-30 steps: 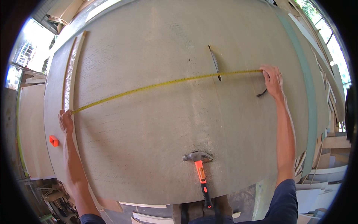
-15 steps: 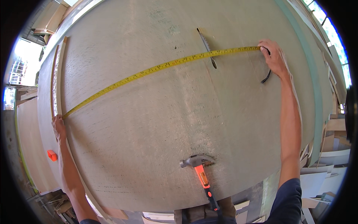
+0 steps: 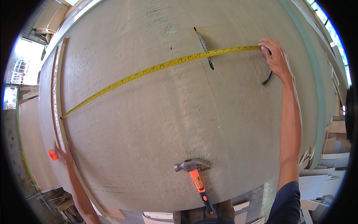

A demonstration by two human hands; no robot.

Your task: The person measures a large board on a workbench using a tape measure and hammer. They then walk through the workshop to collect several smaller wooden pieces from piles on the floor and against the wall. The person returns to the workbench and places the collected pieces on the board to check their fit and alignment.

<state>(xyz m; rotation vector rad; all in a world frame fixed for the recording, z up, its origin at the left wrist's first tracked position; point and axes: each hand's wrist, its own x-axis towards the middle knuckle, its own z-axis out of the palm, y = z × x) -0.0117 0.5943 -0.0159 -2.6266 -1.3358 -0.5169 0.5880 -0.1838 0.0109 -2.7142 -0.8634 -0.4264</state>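
A yellow tape measure [image 3: 149, 70] stretches across the worn table, its free end resting at the wooden fence [image 3: 58, 89] on the left. At the far right, my right hand [image 3: 275, 58] is closed around the tape's case, which is mostly hidden; a black strap [image 3: 266, 79] hangs below. My left hand [image 3: 64, 154], slightly blurred, is over the near part of the fence, fingers apart and holding nothing visible. Close beside it lies a small orange block-like piece [image 3: 53, 155]. The tape passes over a toothed saw blade [image 3: 202, 42] standing in a table slot.
A claw hammer [image 3: 196, 179] with an orange and black handle lies near the table's front edge. A green strip [image 3: 315, 86] runs along the right side. Board offcuts [image 3: 317, 184] are piled at the right, and a pale panel [image 3: 31, 130] stands at the left.
My left hand has let go of the tape's end and moved nearer along the fence, toward the orange piece. My right hand keeps its hold, and the tape stays stretched out.
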